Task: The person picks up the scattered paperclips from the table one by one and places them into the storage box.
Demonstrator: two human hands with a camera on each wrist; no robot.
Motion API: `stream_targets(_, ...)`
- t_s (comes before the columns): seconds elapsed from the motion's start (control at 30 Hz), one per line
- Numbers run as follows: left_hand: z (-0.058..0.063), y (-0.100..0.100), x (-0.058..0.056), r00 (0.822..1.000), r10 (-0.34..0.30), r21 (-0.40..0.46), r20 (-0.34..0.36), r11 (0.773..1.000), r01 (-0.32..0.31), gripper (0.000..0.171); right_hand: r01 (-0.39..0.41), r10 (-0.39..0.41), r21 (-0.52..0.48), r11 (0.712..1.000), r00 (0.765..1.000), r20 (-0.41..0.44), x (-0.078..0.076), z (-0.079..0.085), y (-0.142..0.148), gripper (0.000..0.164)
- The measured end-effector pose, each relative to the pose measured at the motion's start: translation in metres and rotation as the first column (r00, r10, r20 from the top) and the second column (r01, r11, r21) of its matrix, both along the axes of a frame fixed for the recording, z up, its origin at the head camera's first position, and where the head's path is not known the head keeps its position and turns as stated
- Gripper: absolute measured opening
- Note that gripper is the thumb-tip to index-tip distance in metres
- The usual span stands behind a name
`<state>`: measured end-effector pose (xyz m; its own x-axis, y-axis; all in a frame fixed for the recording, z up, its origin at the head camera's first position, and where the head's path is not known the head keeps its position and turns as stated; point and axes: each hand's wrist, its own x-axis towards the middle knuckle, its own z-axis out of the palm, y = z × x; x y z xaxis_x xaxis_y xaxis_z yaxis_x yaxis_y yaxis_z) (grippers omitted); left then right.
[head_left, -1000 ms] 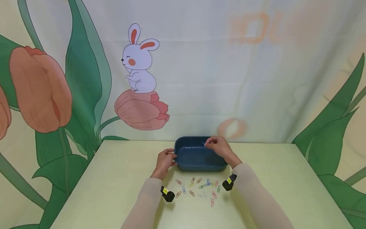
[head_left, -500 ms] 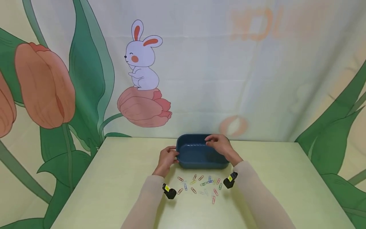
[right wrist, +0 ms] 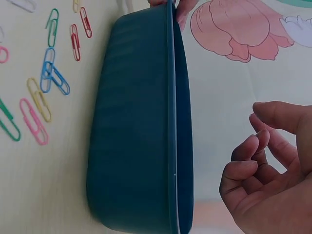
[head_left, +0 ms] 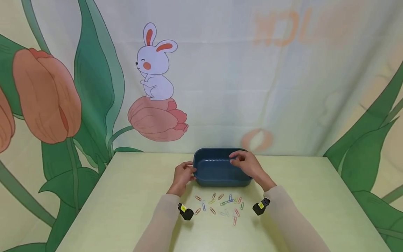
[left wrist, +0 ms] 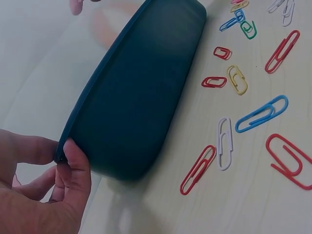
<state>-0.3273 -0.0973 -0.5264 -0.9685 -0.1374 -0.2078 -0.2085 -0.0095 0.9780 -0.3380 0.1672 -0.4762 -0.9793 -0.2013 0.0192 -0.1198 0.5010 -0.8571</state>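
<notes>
A dark blue rectangular bin (head_left: 220,182) stands near the table's far edge. My left hand (head_left: 182,178) pinches its left rim, thumb on one side and fingers on the other, as the left wrist view shows close up. Above the bin's right part hovers my right hand (head_left: 249,165), thumb and index finger apart and nothing between them. In the right wrist view its other fingers are loosely bent. Scattered in front of the bin lie several coloured paper clips, among them a pink-red paper clip (head_left: 234,221), a green paper clip (head_left: 242,205) and a blue paper clip (left wrist: 243,126).
The pale table (head_left: 132,210) runs up to a hanging cloth backdrop (head_left: 214,87) printed with tulips and a rabbit, directly behind the bin. A small black camera (head_left: 186,212) sits on the left wrist and another black camera (head_left: 260,207) on the right.
One second ago a blue paper clip showed at my right fingertips; it is gone from them now. The right thumb and index finger have spread, and that hand has shifted slightly right. The left hand keeps its grip.
</notes>
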Motion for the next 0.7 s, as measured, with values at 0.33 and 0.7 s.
stream_targets(0.33, 0.002, -0.001, 0.0, 1.0, -0.003, -0.002, -0.003, 1.0, 0.003, 0.037, -0.033, 0.033, 0.008, 0.999, 0.996, -0.077, 0.022, 0.006, 0.009, 0.022)
stream_targets(0.7, 0.003, 0.0, -0.001, 1.0, -0.005, -0.018, -0.005, 1.0, 0.005, 0.035, -0.034, 0.035, 0.01, 0.999, 0.995, -0.096, 0.045, -0.003, 0.024, 0.026)
